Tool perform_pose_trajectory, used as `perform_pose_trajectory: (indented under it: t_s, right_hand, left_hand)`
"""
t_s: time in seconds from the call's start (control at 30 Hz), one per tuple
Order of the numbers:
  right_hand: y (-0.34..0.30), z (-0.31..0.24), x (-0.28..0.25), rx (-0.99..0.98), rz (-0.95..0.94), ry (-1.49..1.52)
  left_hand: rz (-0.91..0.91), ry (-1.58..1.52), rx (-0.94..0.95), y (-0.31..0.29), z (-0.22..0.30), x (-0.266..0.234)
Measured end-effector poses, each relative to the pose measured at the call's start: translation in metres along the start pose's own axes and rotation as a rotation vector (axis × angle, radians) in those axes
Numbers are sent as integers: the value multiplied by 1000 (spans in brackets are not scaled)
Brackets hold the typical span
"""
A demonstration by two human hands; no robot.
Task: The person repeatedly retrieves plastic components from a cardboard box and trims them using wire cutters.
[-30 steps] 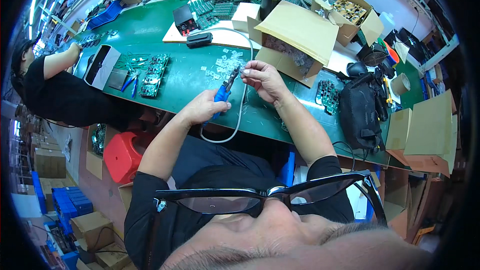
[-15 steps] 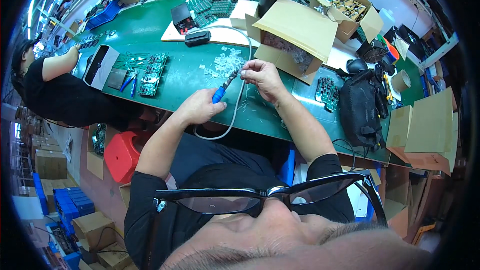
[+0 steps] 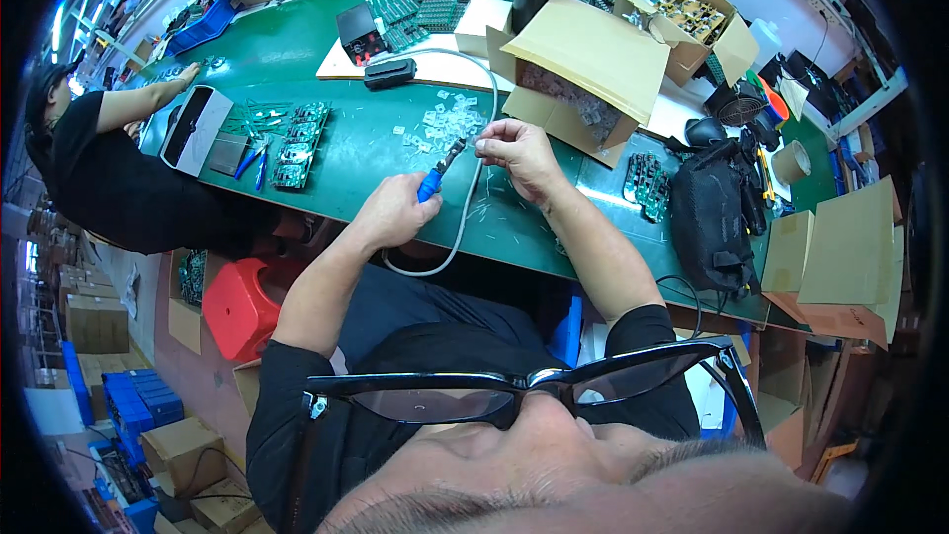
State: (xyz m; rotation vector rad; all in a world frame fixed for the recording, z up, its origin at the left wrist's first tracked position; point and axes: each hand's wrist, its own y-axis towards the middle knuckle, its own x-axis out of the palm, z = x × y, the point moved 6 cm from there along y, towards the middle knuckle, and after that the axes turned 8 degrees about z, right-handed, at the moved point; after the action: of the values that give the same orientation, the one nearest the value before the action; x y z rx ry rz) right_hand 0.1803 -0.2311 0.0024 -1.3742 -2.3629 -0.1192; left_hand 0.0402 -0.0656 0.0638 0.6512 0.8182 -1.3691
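My left hand (image 3: 391, 210) is wrapped round a blue-handled tool (image 3: 432, 182) with a dark, narrow metal head pointing up and to the right. Close to that head, the thumb and fingertips of my right hand (image 3: 522, 156) are pinched together; whatever they hold is too small to make out. A thick grey cable (image 3: 465, 227) loops round both sides of the tool. Just beyond the tool's head lies a loose pile of small clear plastic pieces (image 3: 447, 123). Thin pale offcuts (image 3: 486, 208) are scattered on the green bench top (image 3: 361, 153) below my right hand.
Left on the bench are circuit boards (image 3: 300, 148), blue-handled pliers (image 3: 261, 170) and a grey-white box (image 3: 198, 133). An open carton (image 3: 593, 49) and a black bag (image 3: 710, 203) stand to the right. Another person (image 3: 109, 173) works at far left, near a red stool (image 3: 242, 311).
The tool's head has dropped very slightly and sits a little farther from my right fingertips. At far left, the other person's arm has reached farther out over the bench.
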Motion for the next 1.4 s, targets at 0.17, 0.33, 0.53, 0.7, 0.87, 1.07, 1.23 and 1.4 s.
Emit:
perform_pose_trajectory:
  t_s: [0.17, 0.33, 0.53, 0.7, 0.87, 1.07, 1.23, 1.4]
  right_hand:
    - [-3, -4, 3, 51, 25, 120]
    - [-2, -4, 1, 29, 57, 187]
    - [8, -5, -11, -24, 99, 330]
    - [11, -7, -18, -16, 127, 329]
    - [12, -13, 1, -178, -48, -70]
    - [15, -66, -53, -730, 474, -1122]
    - [32, -61, -82, -381, 614, -1531]
    - [34, -54, -85, -330, 672, -1616]
  left_hand:
    - [-117, -567, -224, 2, -26, 16]
    - [-384, -1544, -239, 9, -44, 37]
    - [-561, -1915, -239, 18, -61, 62]
    - [-548, -1905, -214, 23, -59, 63]
    - [-567, -1905, -217, 22, -60, 65]
    - [-599, -1891, -198, 23, -56, 64]
    - [-604, -1898, -225, 22, -62, 65]
    - [-609, -1870, -244, 21, -62, 65]
